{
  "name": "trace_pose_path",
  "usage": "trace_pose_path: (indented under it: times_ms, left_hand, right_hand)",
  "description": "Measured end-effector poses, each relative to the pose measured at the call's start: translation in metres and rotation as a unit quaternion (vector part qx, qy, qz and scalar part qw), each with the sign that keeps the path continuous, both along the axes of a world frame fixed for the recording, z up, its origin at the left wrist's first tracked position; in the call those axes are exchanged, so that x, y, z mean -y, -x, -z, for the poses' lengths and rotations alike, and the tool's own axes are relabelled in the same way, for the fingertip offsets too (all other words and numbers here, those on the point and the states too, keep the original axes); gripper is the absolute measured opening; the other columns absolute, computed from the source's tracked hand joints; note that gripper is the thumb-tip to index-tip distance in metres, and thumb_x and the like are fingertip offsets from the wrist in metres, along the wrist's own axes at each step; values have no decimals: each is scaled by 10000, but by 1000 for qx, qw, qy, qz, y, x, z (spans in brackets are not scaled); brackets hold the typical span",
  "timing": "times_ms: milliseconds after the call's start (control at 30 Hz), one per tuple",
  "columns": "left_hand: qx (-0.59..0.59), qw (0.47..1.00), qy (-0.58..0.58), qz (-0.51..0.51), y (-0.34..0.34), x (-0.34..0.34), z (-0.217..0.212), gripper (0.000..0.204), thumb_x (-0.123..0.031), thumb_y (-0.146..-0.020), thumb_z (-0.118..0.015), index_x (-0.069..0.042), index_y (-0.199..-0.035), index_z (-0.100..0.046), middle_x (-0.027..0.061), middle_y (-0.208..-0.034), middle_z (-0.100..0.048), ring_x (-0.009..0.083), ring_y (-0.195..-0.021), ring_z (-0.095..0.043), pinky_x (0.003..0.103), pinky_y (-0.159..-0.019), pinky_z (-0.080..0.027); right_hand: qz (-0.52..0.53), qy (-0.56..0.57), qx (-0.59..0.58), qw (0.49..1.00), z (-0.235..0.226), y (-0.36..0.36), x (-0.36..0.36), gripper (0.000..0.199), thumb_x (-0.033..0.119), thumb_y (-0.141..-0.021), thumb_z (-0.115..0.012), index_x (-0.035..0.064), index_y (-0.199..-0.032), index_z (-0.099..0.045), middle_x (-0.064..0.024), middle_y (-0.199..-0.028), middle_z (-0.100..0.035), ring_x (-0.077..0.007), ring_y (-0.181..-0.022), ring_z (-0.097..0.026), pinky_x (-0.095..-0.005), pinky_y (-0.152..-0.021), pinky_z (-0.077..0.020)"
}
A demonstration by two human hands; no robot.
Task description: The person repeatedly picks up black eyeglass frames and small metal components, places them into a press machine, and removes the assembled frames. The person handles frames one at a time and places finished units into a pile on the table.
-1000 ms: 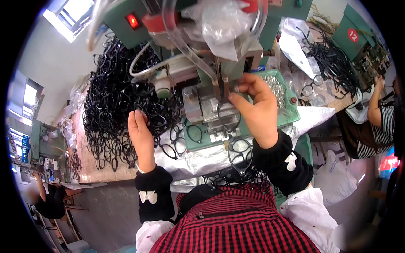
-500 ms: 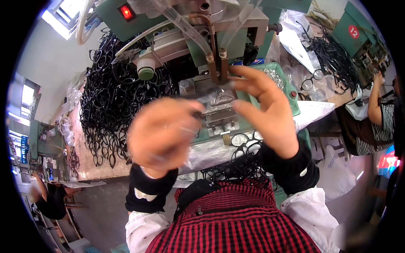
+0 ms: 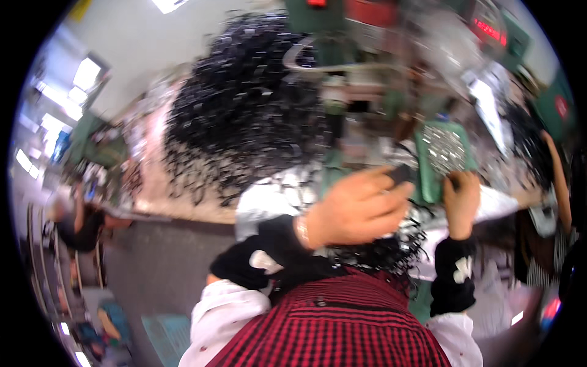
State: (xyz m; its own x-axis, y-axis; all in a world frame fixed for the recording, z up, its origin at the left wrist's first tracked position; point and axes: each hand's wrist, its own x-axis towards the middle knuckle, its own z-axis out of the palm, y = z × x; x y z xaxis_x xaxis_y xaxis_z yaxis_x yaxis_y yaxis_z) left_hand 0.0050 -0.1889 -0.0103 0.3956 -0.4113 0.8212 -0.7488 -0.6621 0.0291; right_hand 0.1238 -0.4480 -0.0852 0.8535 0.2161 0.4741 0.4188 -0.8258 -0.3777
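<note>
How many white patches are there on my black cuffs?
2: one white patch on the left black cuff, by the left hand, and one on the right black cuff, below the right hand. Any on the undersides would be hidden.

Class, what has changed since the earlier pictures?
The left hand moved right, from beside the black frame pile to before the machine, a dark piece at its fingers; the right hand moved right to the green tray. Blur hides any grip. Pile and tray stayed put.
</note>
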Motion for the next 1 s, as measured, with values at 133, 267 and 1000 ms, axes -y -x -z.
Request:
trace_pose_path:
  times_ms: [133, 267, 1000]
  left_hand:
    - [-28, 990, 68, -124, 54, -4, 11, 288, -50, -737, -731, -78, -1023, -716, 124, -1205, -683, 286, -954, -644, 469, -992, -498]
    - [41, 860, 224, -457, 88, -78, -19, 130, 1, -853, -694, -43, -975, -706, 127, -1057, -688, 258, -976, -626, 364, -925, -466]
    - [-422, 699, -340, -467, -74, -263, -90, 199, -187, -901, -586, -3, -971, -614, 196, -916, -686, 413, -908, -649, 492, -781, -518]
  right_hand:
    - [16, -131, -62, 989, 8, 9, -2, 79, 66, -822, -698, 22, -884, -678, -125, -867, -667, -281, -823, -638, -354, -784, -495]
    - [8, -224, -62, 973, -3, 18, -5, 124, -3, -883, -648, -4, -1007, -655, -99, -950, -675, -212, -886, -635, -311, -811, -482]
    - [8, -228, -5, 974, -10, 25, 26, 158, -25, -824, -688, -17, -981, -700, -86, -942, -703, -191, -894, -650, -300, -850, -487]
